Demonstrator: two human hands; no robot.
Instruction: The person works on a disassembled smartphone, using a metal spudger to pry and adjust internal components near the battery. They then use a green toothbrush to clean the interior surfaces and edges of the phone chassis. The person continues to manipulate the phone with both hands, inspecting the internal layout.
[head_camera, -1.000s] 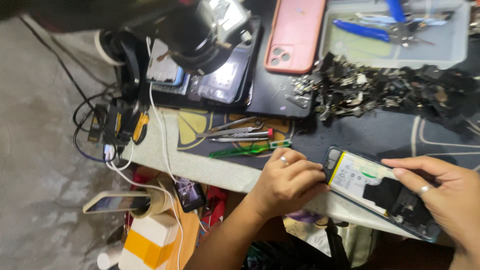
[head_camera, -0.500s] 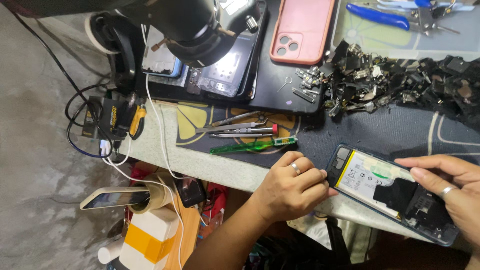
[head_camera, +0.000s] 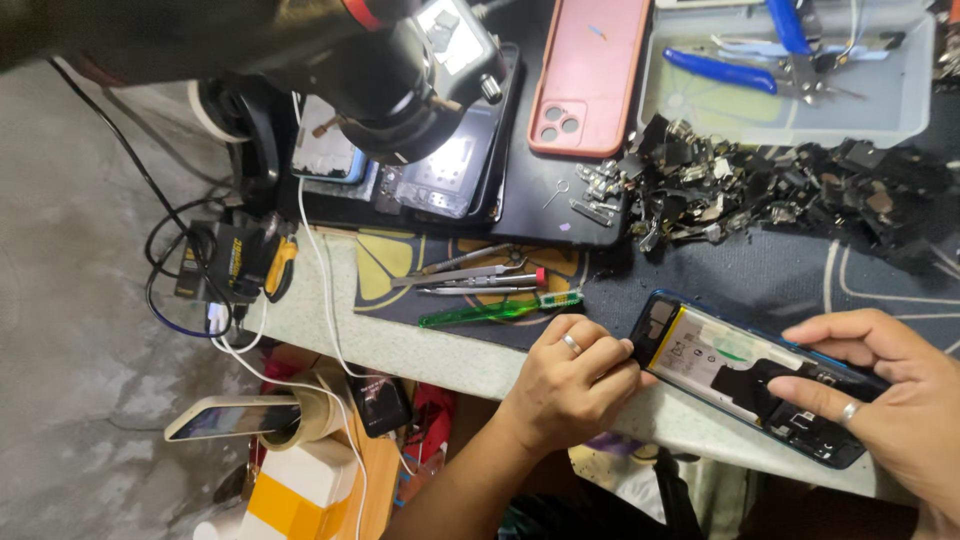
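We look down on a pale worktable edge (head_camera: 450, 352) covered by a dark patterned mat (head_camera: 760, 275). To the left lies a grey, mottled concrete floor (head_camera: 80, 330), crossed by black and white cables (head_camera: 170, 270). Light is even and soft, with faint shadows below the table.
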